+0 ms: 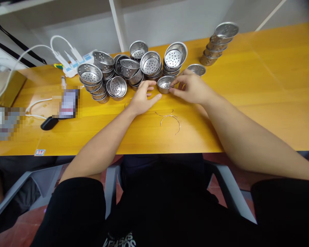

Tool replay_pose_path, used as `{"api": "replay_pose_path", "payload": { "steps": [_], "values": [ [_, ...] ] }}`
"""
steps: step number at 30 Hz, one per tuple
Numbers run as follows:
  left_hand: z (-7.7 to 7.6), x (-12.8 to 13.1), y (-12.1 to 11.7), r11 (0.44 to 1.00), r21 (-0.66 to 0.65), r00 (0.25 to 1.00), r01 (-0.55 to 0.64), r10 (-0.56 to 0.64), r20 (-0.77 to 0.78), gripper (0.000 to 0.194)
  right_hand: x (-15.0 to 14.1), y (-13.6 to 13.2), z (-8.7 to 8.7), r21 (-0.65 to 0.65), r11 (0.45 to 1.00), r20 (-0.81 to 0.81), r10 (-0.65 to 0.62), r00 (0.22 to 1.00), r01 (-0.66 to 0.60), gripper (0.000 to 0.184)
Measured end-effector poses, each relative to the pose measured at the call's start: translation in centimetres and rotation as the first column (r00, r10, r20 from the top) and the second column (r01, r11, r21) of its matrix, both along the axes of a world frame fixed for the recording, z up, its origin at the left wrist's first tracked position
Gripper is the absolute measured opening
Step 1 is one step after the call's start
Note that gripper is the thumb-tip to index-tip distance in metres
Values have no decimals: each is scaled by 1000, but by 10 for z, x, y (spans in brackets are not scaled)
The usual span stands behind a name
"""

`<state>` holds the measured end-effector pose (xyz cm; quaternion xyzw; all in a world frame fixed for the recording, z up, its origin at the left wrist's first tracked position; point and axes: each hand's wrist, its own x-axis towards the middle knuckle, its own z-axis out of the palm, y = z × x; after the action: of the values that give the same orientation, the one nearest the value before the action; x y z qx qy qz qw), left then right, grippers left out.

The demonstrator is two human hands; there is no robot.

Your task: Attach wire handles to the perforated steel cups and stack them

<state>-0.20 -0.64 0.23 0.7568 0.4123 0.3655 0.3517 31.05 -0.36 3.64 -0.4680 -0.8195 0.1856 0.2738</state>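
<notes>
Right now a small metal cup (165,84) with holes in its bottom sits on the yellow table (260,85), just in front of the person. The right hand (192,87) pinches its rim with thumb and fingertips, so that hand is closed on the cup. The left hand (142,97) lies beside it, fingers loosely spread and flat, with the fingertips near the cup but holding nothing.

Just below the hands, three thin bent wires (170,118) lie on the table. They look like little handles. I think the step here is getting one cup ready so a wire can be fitted to it. The next move would need the free hand to pick up one thin wire, which is fiddly, while the other hand keeps the cup from sliding.

Behind the cup is a big heap of the same cups (128,70), some tipped on their sides. One more cup (197,69) sits alone near the right hand. Farther right, well apart, stands a neat stack of cups (217,44). At the far left lie a white power strip (72,63) with cables and a black car key (49,123).
</notes>
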Motion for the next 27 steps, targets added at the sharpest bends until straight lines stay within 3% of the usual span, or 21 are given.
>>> {"api": "replay_pose_path", "payload": {
  "steps": [5, 15, 27],
  "values": [
    [-3, 0, 2, 999, 43, 1000, 14, -13, -20, 55, -5, 1, -5, 14, 999, -5, -32, 999, 32, 59],
    [-5, -1, 4, 997, 66, 999, 32, -30, -34, 58, -16, 6, -11, 34, 991, -5, -130, 991, 130, 37],
    [-3, 0, 3, 999, 47, 1000, -8, 7, 4, 66, -14, 1, -1, -23, 997, -13, -75, 997, 75, 68]
  ]
}}
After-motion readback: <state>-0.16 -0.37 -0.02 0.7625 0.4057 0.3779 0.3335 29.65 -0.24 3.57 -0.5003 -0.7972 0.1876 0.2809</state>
